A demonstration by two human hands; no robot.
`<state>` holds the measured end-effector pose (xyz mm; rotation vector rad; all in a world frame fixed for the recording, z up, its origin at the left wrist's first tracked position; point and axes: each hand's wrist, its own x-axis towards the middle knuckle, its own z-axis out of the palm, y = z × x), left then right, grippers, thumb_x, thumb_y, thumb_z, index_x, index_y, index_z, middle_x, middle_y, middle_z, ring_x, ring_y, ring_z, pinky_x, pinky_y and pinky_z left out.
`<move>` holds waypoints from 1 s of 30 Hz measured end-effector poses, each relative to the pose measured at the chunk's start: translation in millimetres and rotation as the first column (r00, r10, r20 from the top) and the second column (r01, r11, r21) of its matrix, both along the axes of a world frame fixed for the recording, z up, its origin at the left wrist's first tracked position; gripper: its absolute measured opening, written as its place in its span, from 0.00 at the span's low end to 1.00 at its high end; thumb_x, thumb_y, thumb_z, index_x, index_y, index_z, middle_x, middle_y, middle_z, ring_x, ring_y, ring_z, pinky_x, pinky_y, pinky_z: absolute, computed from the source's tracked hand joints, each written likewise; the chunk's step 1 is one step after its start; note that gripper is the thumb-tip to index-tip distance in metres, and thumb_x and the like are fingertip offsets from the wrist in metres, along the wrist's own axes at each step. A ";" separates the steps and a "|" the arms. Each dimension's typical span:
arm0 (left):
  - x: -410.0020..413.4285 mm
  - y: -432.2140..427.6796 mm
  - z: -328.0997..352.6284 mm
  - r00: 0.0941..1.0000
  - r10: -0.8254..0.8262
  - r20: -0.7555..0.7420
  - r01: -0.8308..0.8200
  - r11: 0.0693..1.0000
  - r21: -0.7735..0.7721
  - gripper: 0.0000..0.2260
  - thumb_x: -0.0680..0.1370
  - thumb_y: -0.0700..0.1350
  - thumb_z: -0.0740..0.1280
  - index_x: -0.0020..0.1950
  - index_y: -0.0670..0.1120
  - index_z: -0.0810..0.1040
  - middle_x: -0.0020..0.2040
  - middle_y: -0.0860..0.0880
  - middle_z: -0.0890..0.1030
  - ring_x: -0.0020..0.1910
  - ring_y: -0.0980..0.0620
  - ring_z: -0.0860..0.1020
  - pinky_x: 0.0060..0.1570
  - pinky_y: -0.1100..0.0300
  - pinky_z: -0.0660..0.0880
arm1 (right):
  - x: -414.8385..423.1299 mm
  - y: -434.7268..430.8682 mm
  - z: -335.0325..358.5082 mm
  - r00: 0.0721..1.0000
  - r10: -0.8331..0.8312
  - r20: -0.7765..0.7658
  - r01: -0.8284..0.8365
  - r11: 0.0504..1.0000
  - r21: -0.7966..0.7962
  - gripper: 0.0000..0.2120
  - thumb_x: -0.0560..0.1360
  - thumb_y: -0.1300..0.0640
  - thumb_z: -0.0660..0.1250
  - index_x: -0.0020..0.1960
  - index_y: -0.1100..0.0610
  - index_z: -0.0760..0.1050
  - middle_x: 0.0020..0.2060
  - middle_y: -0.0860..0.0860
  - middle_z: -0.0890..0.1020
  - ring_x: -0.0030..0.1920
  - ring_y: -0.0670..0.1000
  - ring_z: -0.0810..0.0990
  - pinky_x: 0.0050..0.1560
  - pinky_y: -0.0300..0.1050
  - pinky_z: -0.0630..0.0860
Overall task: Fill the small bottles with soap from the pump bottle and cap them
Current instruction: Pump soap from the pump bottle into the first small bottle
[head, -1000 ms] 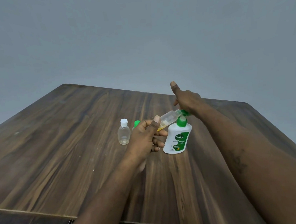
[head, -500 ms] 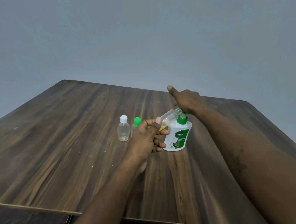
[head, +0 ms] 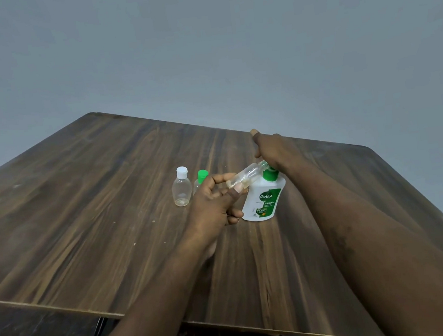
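Dettol ORIGINAL pump bottle; left hand pinches small bottle.

Pump bottle, green label: "Dettol" in white at 12 o'clock on the label, "ORIGINAL" just below, "99.99%" toward 6 o'clock. Smaller print unreadable.

light: dim, flat, cool grey cast | shadows: one soft, faint patch on the table under the left hand, centre frame | focus: centre sharp, pump bottle label readable; lower edge softer | distortion: wide-angle, table edges splay, right forearm stretched large at lower right | wall: smooth grey, darker towards the upper corners
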<state>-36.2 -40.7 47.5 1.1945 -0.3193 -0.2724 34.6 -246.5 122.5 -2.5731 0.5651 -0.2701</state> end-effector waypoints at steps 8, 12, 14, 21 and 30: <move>3.0 -5.5 4.7 0.998 0.051 0.045 -0.051 0.999 -0.019 0.13 0.77 0.43 0.75 0.60 0.49 0.80 0.51 0.47 0.86 0.29 0.52 0.78 0.33 0.58 0.75 | -3.2 -0.1 24.0 0.996 -0.025 0.087 0.029 0.999 -0.041 0.36 0.77 0.29 0.46 0.49 0.54 0.83 0.49 0.54 0.86 0.51 0.57 0.82 0.54 0.53 0.76; 5.2 -6.6 1.5 0.995 0.089 0.035 -0.088 0.996 -0.020 0.13 0.77 0.41 0.75 0.60 0.49 0.80 0.49 0.49 0.86 0.29 0.52 0.78 0.32 0.59 0.74 | -1.1 1.4 6.5 0.995 0.033 -0.092 -0.047 0.987 -0.152 0.22 0.83 0.48 0.50 0.54 0.56 0.81 0.60 0.57 0.84 0.57 0.60 0.81 0.59 0.54 0.75; 4.2 -5.2 -1.5 0.995 0.098 0.031 -0.098 0.995 -0.007 0.13 0.78 0.40 0.75 0.60 0.48 0.80 0.48 0.50 0.87 0.28 0.53 0.78 0.32 0.59 0.74 | -2.1 4.1 2.3 0.989 0.037 -0.143 -0.059 0.986 -0.159 0.26 0.85 0.46 0.48 0.59 0.57 0.82 0.62 0.58 0.83 0.60 0.60 0.81 0.66 0.58 0.74; 0.5 -2.9 -0.8 0.996 0.078 0.033 -0.078 0.997 0.004 0.12 0.77 0.41 0.75 0.59 0.49 0.80 0.49 0.50 0.87 0.29 0.53 0.78 0.33 0.58 0.75 | -7.1 6.5 7.9 0.993 0.022 -0.112 -0.034 0.993 -0.110 0.30 0.82 0.38 0.49 0.61 0.56 0.82 0.65 0.56 0.82 0.62 0.59 0.80 0.68 0.58 0.72; 6.6 -5.0 2.1 0.998 0.060 0.037 -0.059 0.998 -0.028 0.12 0.77 0.42 0.75 0.60 0.49 0.80 0.52 0.47 0.86 0.29 0.52 0.77 0.33 0.59 0.74 | -3.4 5.1 29.7 0.999 -0.031 -0.008 0.030 0.996 -0.088 0.27 0.80 0.43 0.50 0.55 0.57 0.82 0.53 0.56 0.86 0.54 0.61 0.82 0.58 0.53 0.77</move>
